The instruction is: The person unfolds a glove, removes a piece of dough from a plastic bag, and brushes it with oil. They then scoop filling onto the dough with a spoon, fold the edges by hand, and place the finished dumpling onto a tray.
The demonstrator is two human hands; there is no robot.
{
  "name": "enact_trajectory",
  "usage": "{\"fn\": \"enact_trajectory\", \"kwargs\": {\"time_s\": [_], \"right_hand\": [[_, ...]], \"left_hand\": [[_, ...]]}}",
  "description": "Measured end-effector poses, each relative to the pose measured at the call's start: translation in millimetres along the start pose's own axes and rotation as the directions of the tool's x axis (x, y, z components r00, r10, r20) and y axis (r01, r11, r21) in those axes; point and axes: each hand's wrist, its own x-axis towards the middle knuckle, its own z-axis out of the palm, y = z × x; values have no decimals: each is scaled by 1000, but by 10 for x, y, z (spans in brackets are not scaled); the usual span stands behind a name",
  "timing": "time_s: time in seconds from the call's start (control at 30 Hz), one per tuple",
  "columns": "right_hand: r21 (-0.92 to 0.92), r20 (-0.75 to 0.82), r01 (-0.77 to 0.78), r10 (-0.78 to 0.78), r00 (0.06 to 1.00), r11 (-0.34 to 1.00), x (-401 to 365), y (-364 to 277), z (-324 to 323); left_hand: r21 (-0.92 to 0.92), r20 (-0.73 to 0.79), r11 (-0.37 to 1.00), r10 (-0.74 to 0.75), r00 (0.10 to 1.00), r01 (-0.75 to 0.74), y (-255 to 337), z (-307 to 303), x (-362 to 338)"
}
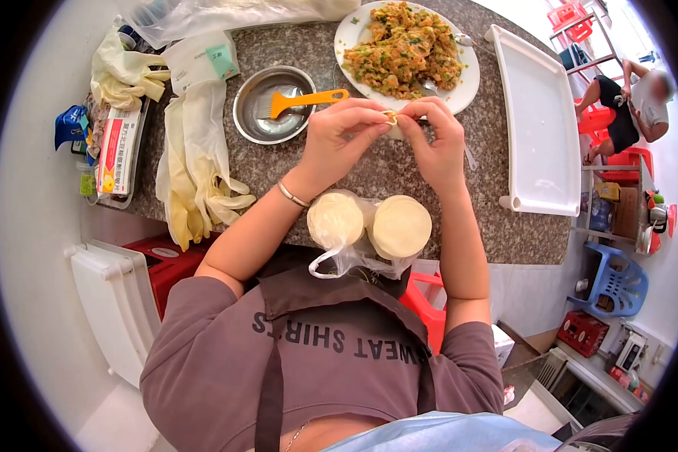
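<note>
Fingers of both hands close on a small pale dumpling (390,118), held in the air just above the granite counter (384,177) and just in front of the white plate (467,87) heaped with orange-green minced filling (403,47). The left hand (339,139), a thin bracelet at its wrist, pinches the dough's left edge between thumb and forefinger, with the other fingers curled in. The right hand (435,143) pinches the opposite edge, its fingers pressed together. Near the person's chest, two stacks of round wrappers (401,226) sit in a clear plastic bag at the counter's edge. Left of the hands stands a steel bowl (258,120) with an orange silicone brush (303,99) lying across it, and beyond that lie cream rubber gloves (200,162). A white tray (539,128) rests to the right. Another person (629,105) sits well apart at the far right.
</note>
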Motion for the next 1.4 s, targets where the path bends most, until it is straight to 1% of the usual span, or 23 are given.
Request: {"fn": "enact_trajectory", "kwargs": {"time_s": [0.07,0.1,0.17,0.2,0.3,0.37,0.4,0.47,0.5,0.57,0.6,0.67,0.8,0.87,1.0,1.07,1.1,1.17,1.2,1.27,1.4], "right_hand": [[-82,-49,45,-49,998,996,-12,-14,38],[-82,-50,45,-49,998,996,-12,-11,45],[-123,-55,107,-115,992,987,-10,-7,60],[-122,-53,108,-115,992,987,-11,-8,65],[-72,-44,69,-73,996,995,-28,-20,92],[-19,-93,17,-19,995,1000,-33,-23,106],[-20,-94,17,-19,995,1000,-37,0,109],[56,-140,16,-8,990,998,-44,60,119],[56,-139,16,-8,990,998,-45,60,120],[70,-157,20,-9,988,997,-48,61,123],[71,-156,19,-8,988,997,-50,58,128],[72,-149,8,3,989,997,-56,47,137],[38,-133,27,-22,991,999,-59,27,140],[2,-131,72,-72,989,997,-60,11,144],[-8,-120,94,-94,988,996,-57,43,153],[-9,-102,67,-67,993,998,-52,54,139],[-9,-102,67,-68,992,998,-46,51,127],[-45,-57,71,-74,996,996,-29,31,104],[-46,-59,70,-73,996,996,-27,19,101],[-45,-38,57,-59,998,997,-30,2,105],[-53,-55,71,-74,996,996,-35,31,113]], "left_hand": [[23,-25,999,-25,999,26,-4,7,3],[23,-24,999,-25,999,25,-1,13,5],[5,-80,999,-45,996,46,10,21,2],[5,-82,999,-46,996,46,4,17,6],[28,-62,999,-22,998,24,12,3,-1],[-28,-53,990,-139,989,138,79,18,-8],[-29,-53,990,-139,989,137,85,21,-4],[-123,-89,983,-146,985,134,92,22,-1],[-123,-89,983,-146,985,134,84,14,-3],[-28,-64,999,-30,998,28,48,-13,-11],[-27,-64,999,-31,997,29,34,-18,-13],[43,-43,997,60,997,-58,10,-24,-13],[115,-3,991,70,998,-69,-9,-31,-1],[230,40,964,130,991,-135,-2,-45,18],[238,54,961,128,990,-137,5,-44,23],[134,17,990,32,999,-34,54,-19,25],[133,17,990,33,999,-35,96,-3,32],[94,-49,996,3,999,2,169,18,46],[93,-47,996,2,999,3,156,14,45],[161,16,985,68,998,-69,102,-14,34],[159,44,986,44,998,-51,53,-31,25]]}}
